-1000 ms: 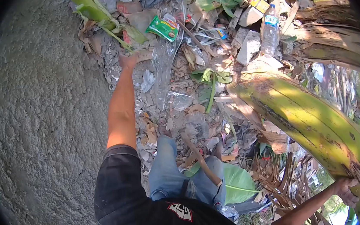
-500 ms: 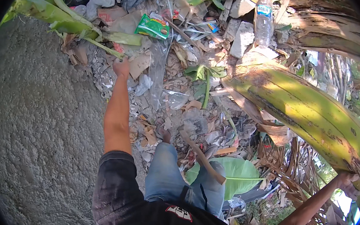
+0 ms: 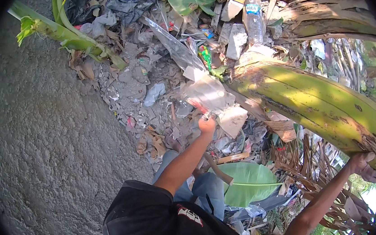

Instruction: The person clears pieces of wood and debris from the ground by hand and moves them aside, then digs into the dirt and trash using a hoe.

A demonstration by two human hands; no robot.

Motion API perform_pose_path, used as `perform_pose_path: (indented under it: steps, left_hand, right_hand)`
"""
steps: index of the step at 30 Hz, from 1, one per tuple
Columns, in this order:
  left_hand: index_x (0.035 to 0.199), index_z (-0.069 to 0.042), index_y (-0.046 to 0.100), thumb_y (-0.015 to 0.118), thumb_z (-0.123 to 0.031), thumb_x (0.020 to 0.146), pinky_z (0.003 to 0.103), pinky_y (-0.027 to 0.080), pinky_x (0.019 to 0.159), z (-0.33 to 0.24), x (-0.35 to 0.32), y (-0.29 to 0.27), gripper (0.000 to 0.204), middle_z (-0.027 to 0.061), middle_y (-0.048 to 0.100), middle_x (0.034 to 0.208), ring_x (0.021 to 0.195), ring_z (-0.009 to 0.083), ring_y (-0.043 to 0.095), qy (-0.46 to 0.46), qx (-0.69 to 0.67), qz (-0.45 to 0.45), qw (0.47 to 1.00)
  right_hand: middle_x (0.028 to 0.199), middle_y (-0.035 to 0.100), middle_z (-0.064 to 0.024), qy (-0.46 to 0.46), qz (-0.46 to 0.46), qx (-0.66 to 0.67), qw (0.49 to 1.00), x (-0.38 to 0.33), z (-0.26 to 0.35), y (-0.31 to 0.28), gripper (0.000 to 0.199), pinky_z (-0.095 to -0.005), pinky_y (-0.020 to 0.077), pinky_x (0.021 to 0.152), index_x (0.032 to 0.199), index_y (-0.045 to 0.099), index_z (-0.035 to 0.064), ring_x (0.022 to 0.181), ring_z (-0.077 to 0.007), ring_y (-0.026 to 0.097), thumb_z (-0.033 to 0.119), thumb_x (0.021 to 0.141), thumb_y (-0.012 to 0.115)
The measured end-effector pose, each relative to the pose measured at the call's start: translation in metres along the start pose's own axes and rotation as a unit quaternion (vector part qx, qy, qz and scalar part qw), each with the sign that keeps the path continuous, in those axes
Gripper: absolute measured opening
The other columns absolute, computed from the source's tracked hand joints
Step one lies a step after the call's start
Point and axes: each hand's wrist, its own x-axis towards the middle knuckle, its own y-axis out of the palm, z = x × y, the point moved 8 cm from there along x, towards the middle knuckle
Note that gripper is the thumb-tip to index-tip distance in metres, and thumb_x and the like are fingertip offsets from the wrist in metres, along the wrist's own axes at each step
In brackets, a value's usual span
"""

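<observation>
My left hand (image 3: pixel 206 124) is closed over the litter in front of my knees, around a reddish strip (image 3: pixel 197 105) whose kind I cannot make out. A translucent plastic sheet (image 3: pixel 210 92) and a pale cardboard piece (image 3: pixel 232 121) lie right by that hand. At the lower right, my right hand (image 3: pixel 364 166) rests against the underside of a thick green banana stem (image 3: pixel 303 92), its fingers spread. A wooden stick (image 3: pixel 219 170) stands by my knees, its lower end hidden behind my left forearm.
Rough grey concrete (image 3: pixel 50 144) fills the left side. A cut banana stalk (image 3: pixel 76 40) lies at the upper left. Beyond the litter are a clear plastic bottle (image 3: pixel 254 22), a broken block (image 3: pixel 236 40) and dry banana trunks (image 3: pixel 331 8). A green leaf (image 3: pixel 251 184) lies beside my legs.
My left hand has moved right and toward me from beside the cut stalk. Cardboard, plastic and a green wrapper have shifted right, exposing grey debris. My right hand stays at the stem, fingers more spread.
</observation>
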Motion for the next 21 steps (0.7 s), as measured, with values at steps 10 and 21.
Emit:
perform_pose_path:
  steps: [10,21]
  left_hand:
    - [0.095,0.000,0.063,0.064,-0.034,0.067,0.040,0.048,0.076,0.143,-0.422,0.131,0.043,0.0183,0.064,0.095,0.090,0.0288,0.062,-0.190,0.409,0.627,0.636]
    - [0.105,-0.005,0.055,0.066,-0.038,0.068,0.048,0.042,0.085,0.092,-0.216,0.051,0.052,0.0166,0.055,0.105,0.105,0.0346,0.050,0.151,0.516,0.408,0.738]
  right_hand:
    - [0.131,0.009,-0.0310,0.014,-0.009,-0.027,0.999,-0.004,-0.004,-0.001,0.093,-0.0580,0.0260,0.093,0.129,0.019,-0.0085,0.118,-0.0445,0.015,0.061,0.078,0.054]
    - [0.133,-0.003,-0.0375,0.000,0.002,0.012,1.000,-0.011,-0.014,0.006,0.095,-0.0642,0.0260,0.090,0.137,0.009,0.0006,0.122,-0.0518,0.008,0.061,0.078,0.054]
